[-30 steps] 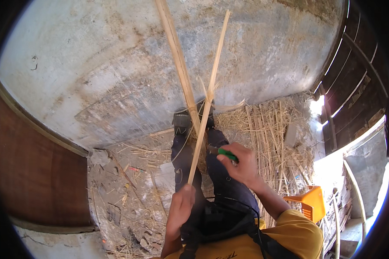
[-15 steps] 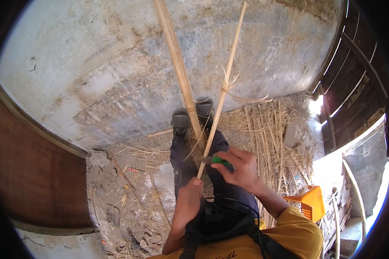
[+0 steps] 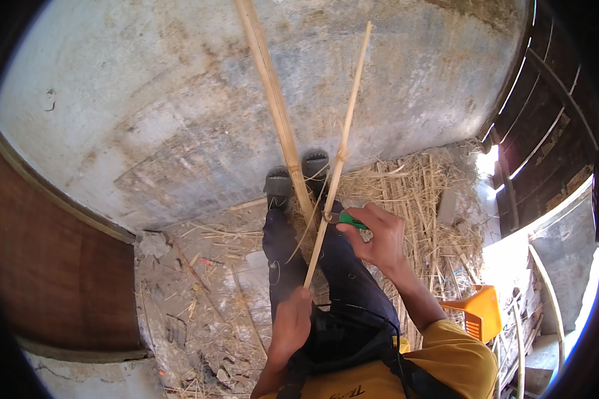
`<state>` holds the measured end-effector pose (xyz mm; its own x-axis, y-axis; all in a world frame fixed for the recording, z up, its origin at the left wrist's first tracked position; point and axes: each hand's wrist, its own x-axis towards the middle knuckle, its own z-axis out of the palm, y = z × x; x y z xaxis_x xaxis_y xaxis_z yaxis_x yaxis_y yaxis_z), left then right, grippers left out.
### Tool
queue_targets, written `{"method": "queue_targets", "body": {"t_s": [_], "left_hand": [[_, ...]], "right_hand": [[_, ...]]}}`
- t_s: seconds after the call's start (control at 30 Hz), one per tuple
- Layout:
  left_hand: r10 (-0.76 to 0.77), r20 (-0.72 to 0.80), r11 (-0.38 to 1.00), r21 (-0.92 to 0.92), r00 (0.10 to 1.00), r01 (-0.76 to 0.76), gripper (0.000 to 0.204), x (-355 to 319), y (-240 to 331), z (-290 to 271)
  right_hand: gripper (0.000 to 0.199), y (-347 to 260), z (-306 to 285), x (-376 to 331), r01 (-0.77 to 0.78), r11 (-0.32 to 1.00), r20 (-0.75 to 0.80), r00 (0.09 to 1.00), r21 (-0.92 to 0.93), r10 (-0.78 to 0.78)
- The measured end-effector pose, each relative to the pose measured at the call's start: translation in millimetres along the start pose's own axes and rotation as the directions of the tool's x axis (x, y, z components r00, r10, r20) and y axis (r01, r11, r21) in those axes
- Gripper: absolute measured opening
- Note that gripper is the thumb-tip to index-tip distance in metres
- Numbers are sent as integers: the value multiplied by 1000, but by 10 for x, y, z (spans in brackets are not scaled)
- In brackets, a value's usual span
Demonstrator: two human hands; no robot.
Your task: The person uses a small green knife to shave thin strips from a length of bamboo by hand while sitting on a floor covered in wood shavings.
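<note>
Underfoot, straw [image 3: 411, 193] litters floor [image 3: 216, 282]; stained grey wall [image 3: 186, 113] behind pale strip [image 3: 341, 154].

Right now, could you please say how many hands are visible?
2: the left hand, holding the pale strip near its lower end, and the right hand, holding the green-handled tool.

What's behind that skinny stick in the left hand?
Behind the thin stick in the left hand are parts of the pale wall, straw and a dark trouser leg. Whatever the stick itself covers is hidden.
</note>
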<state>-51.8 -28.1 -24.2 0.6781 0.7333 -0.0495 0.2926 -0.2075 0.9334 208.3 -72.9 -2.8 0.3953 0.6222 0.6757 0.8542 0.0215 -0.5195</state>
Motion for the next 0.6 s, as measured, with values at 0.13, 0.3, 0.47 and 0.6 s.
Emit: {"method": "queue_targets", "body": {"t_s": [0.13, 0.3, 0.47, 0.6], "left_hand": [[-66, 25, 998, 6, 998, 66, 36, -125, -43, -35], [-102, 74, 995, 29, 992, 100, 36, -334, -147, -74], [-131, 105, 986, -90, 986, 141, 39, -371, -380, -162], [-299, 178, 914, -229, 937, 335, 44, -329, -406, -229]], "right_hand": [[21, 126, 15, 46, 6, 1000, -12, 1000, -13, -6], [23, 466, 116, 208, -64, 997, -131, 990, -48, 57], [21, 474, 90, 179, -273, 953, 136, 957, 129, 256], [25, 633, 101, 170, -468, 804, 375, 865, 366, 333]]}}
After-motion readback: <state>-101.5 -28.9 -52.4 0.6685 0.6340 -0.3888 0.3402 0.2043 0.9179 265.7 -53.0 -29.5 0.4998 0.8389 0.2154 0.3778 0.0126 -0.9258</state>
